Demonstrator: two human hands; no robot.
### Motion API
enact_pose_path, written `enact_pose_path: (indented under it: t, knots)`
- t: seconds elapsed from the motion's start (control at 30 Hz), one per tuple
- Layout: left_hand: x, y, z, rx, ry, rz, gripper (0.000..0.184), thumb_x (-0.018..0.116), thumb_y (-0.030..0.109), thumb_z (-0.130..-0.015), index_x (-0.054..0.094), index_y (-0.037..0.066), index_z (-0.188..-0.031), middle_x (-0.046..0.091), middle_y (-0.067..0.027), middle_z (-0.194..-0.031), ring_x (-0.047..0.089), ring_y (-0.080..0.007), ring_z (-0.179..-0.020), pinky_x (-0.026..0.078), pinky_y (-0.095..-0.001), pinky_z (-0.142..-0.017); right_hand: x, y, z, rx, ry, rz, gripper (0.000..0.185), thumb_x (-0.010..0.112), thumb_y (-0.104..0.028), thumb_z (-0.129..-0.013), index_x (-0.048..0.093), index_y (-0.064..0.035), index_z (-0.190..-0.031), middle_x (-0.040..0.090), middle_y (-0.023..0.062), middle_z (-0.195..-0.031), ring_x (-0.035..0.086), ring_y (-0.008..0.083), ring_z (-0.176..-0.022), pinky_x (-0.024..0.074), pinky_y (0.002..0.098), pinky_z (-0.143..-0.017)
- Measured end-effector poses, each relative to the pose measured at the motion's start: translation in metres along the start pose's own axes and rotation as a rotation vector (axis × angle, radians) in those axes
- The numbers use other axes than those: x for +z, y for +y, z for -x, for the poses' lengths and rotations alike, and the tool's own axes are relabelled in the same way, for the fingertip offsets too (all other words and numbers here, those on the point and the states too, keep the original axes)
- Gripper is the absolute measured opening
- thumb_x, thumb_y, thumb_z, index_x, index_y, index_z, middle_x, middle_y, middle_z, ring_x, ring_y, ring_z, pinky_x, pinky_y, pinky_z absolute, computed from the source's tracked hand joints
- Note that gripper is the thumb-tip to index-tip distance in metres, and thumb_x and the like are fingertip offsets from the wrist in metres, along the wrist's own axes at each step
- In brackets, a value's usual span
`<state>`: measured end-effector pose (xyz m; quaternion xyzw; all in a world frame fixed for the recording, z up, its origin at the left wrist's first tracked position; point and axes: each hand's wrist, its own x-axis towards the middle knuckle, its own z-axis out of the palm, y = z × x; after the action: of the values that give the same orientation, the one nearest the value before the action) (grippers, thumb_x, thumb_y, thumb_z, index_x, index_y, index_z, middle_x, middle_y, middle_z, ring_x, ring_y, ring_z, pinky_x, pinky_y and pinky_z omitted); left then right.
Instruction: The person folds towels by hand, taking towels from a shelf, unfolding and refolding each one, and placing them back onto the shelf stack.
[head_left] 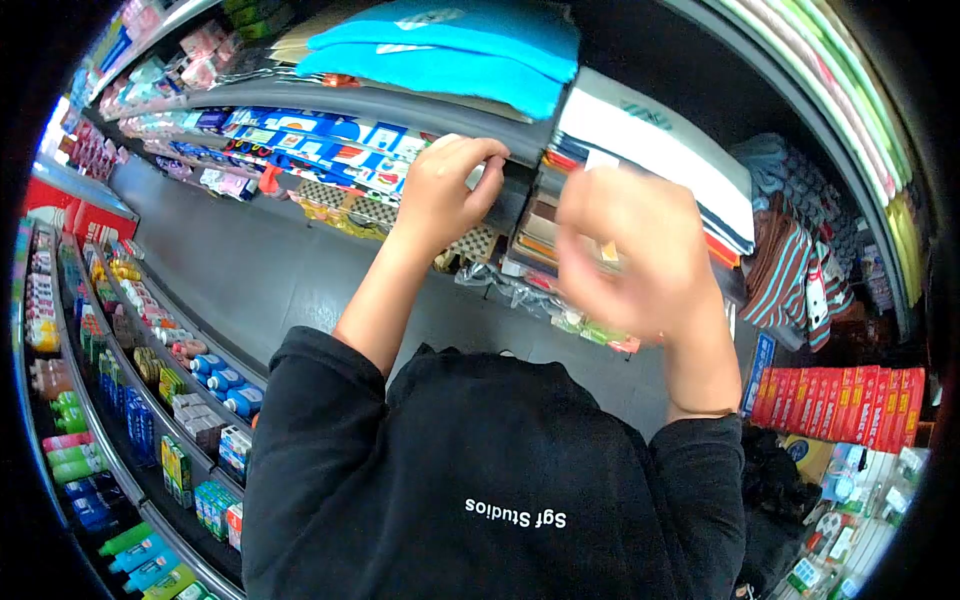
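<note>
My left hand (445,195) is at the front edge of the dark shelf (400,112), below a stack of bright blue folded towels (450,55). Its fingers curl inward, with thumb and forefinger close together. Whether they grip the shelf edge or something small is hidden. Smeared by motion, my right hand (640,250) hovers before the folded textiles, with its fingers bent. A white folded towel (660,140) with a dark emblem lies behind it, on top of a stack. Brown and orange folded cloths (540,225) show to the left of my right hand.
A curved shelf unit with blue bottles (225,378) and small boxes stands on my left. Red boxes (840,405) line the lower right. Striped brown textiles (785,265) hang at the right. Packaged goods (330,150) fill the rack along the grey floor (250,255).
</note>
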<state>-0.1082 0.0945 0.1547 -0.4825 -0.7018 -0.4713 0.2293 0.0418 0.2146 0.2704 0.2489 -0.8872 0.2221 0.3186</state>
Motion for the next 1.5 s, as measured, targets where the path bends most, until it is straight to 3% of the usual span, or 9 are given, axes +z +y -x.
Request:
enact_pose_path:
  t: [0.2, 0.4, 0.5, 0.7, 0.83, 0.97, 1.17, 1.27, 1.5]
  knots:
    - [-0.046, -0.010, 0.003, -0.022, 0.041, -0.028, 0.008, 0.060, 0.001, -0.071, 0.060, 0.003, -0.078, 0.061, -0.0104, -0.075, 0.058, -0.0269, -0.071, 0.045, -0.0339, -0.063, 0.040, 0.125, -0.013, 0.865, 0.252, -0.039, 0.030, 0.064, -0.028, -0.076, 0.063, 0.0023, -0.081, 0.060, 0.0077, -0.067, 0.056, 0.0130, -0.063, 0.0437, 0.0260, -0.058]
    - [-0.077, -0.025, 0.019, -0.084, 0.034, -0.058, 0.007, 0.058, 0.001, -0.074, 0.061, 0.003, -0.081, 0.063, -0.0093, -0.076, 0.060, -0.0235, -0.071, 0.045, -0.0320, -0.064, 0.063, 0.175, -0.021, 0.975, 0.226, -0.069, 0.026, 0.068, -0.027, -0.075, 0.063, -0.0010, -0.075, 0.056, 0.0016, -0.059, 0.044, 0.0057, -0.046, 0.0343, 0.0210, -0.041]
    - [-0.090, -0.028, 0.025, -0.112, 0.025, -0.048, 0.007, 0.058, 0.001, -0.075, 0.061, 0.002, -0.081, 0.062, -0.0092, -0.076, 0.060, -0.0233, -0.072, 0.045, -0.0311, -0.064, 0.065, 0.168, -0.033, 1.136, 0.265, -0.192, 0.026, 0.070, -0.022, -0.070, 0.060, 0.0025, -0.066, 0.053, 0.0034, -0.054, 0.049, 0.0125, -0.051, 0.0405, 0.0268, -0.052]
    - [-0.110, -0.033, 0.022, -0.116, 0.067, 0.006, 0.008, 0.058, 0.003, -0.074, 0.060, 0.002, -0.082, 0.062, -0.0106, -0.077, 0.059, -0.0270, -0.074, 0.045, -0.0334, -0.066, 0.069, 0.124, -0.090, 0.717, 0.598, -0.353, 0.016, 0.065, -0.018, -0.079, 0.059, -0.0035, -0.082, 0.055, -0.0003, -0.072, 0.049, 0.0089, -0.063, 0.0403, 0.0212, -0.056]
    - [-0.122, -0.030, 0.018, -0.221, 0.243, 0.233, 0.016, 0.053, 0.004, -0.080, 0.058, 0.002, -0.096, 0.059, -0.0099, -0.090, 0.057, -0.0203, -0.082, 0.044, -0.0301, -0.072, 0.110, 0.042, -0.108, 0.298, 0.406, -0.666, 0.013, 0.066, -0.015, -0.078, 0.060, -0.0034, -0.082, 0.057, 0.0032, -0.077, 0.056, 0.0143, -0.074, 0.0457, 0.0273, -0.069]
    - [-0.153, -0.023, 0.027, -0.247, 0.517, 0.556, 0.027, 0.049, 0.011, -0.082, 0.052, -0.001, -0.107, 0.053, -0.0081, -0.103, 0.049, -0.0165, -0.093, 0.038, -0.0297, -0.084, 0.131, -0.035, -0.087, -0.102, 0.055, -0.320, 0.014, 0.065, -0.010, -0.074, 0.054, -0.0017, -0.076, 0.053, 0.0118, -0.086, 0.053, 0.0251, -0.084, 0.0422, 0.0321, -0.074]
    - [-0.185, -0.015, 0.062, -0.064, -0.297, 0.211, 0.047, 0.049, -0.001, -0.063, 0.052, 0.002, -0.110, 0.052, -0.0132, -0.113, 0.047, -0.0267, -0.108, 0.034, -0.0364, -0.093, 0.177, -0.039, -0.037, 0.176, -0.163, -0.676, 0.014, 0.057, -0.012, -0.077, 0.048, -0.0014, -0.076, 0.046, 0.0105, -0.077, 0.046, 0.0257, -0.075, 0.0378, 0.0331, -0.067]
    - [-0.152, -0.019, 0.106, -0.319, -0.423, 0.380, 0.058, 0.047, -0.003, -0.064, 0.043, 0.002, -0.121, 0.046, -0.0148, -0.124, 0.039, -0.0296, -0.120, 0.029, -0.0381, -0.100, 0.200, -0.033, -0.001, 0.516, -0.152, -0.723, 0.016, 0.055, -0.016, -0.081, 0.047, -0.0026, -0.076, 0.046, 0.0114, -0.076, 0.047, 0.0250, -0.075, 0.0378, 0.0346, -0.068]
    - [-0.144, -0.040, 0.142, -0.278, -0.616, 0.289, 0.020, 0.057, 0.006, -0.068, 0.053, 0.002, -0.087, 0.054, -0.0170, -0.113, 0.046, -0.0324, -0.113, 0.030, -0.0389, -0.099, 0.230, -0.051, 0.046, 0.679, -0.233, -0.733, 0.021, 0.053, -0.023, -0.085, 0.047, -0.0031, -0.084, 0.051, 0.0128, -0.074, 0.052, 0.0285, -0.070, 0.0408, 0.0350, -0.063]
